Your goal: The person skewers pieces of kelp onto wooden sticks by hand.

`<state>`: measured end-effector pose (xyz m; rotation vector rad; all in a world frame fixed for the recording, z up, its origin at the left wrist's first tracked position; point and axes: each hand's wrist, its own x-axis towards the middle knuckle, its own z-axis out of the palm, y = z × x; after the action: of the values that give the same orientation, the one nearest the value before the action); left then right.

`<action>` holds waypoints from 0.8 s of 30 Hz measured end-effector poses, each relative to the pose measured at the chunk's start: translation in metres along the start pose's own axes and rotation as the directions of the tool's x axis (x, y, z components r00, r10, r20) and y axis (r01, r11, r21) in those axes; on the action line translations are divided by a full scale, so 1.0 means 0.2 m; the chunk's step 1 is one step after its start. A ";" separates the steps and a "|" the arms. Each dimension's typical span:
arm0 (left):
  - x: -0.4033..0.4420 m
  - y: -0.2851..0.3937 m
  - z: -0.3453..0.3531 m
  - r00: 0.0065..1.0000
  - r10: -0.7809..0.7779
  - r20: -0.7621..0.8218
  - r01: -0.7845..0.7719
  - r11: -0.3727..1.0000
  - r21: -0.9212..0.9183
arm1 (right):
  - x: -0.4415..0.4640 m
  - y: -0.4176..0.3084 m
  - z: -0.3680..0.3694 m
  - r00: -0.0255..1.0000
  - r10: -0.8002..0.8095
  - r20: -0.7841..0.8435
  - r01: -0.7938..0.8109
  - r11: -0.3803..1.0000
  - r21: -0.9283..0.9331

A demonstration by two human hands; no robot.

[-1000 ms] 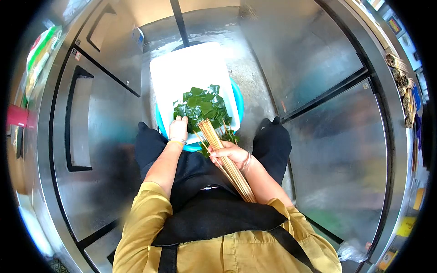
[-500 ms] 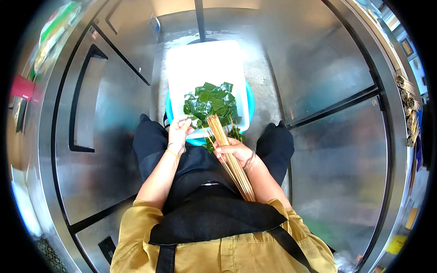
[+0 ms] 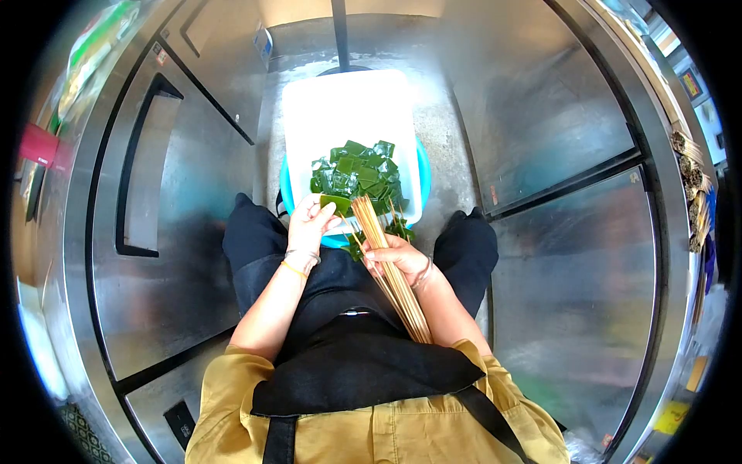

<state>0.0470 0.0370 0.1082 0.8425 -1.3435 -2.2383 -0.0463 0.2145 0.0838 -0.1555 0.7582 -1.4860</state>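
My left hand [image 3: 309, 219] pinches one flat, glossy dark green kelp sheet [image 3: 335, 203] between thumb and fingers, just left of the skewer tips. My right hand [image 3: 393, 255] is wrapped round a thick bundle of bamboo skewers [image 3: 402, 298], which slants up toward the tray. Some skewers stand slightly apart from the bundle, and green kelp pieces [image 3: 399, 229] sit on or beside their tips; the overlap hides which. Beyond both hands, a heap of cut kelp squares [image 3: 363, 170] lies in the near half of a white tray [image 3: 344, 100].
The tray rests on a light blue basin [image 3: 423, 166] between my knees. Stainless steel cabinet doors stand close on the left [image 3: 185, 232] and right [image 3: 572, 286]. Bundled sticks [image 3: 693, 185] lie on the right-hand counter edge. A dark pole [image 3: 339, 35] rises behind the tray.
My left hand has turned and moved slightly right and up, and a kelp sheet now shows flat in its fingers near the skewer tips. The right hand and bundle have hardly moved.
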 end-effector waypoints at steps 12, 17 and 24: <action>-0.08 0.08 0.06 0.896 0.372 0.241 -0.443 0.754 0.484 | -0.01 0.00 0.01 1.000 -0.012 0.006 0.012 1.000 -0.003; -0.13 0.10 0.11 0.887 0.357 0.295 -0.458 0.585 0.670 | 0.00 0.00 0.01 1.000 -0.021 0.002 0.021 1.000 -0.020; -0.14 -0.06 0.12 0.956 0.276 0.097 -0.282 0.780 0.558 | 0.00 0.01 -0.01 0.999 -0.022 -0.028 0.021 1.000 -0.019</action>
<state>0.0514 0.0759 0.1137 0.7432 -2.0417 -1.6218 -0.0452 0.2160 0.0804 -0.1572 0.7960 -1.5045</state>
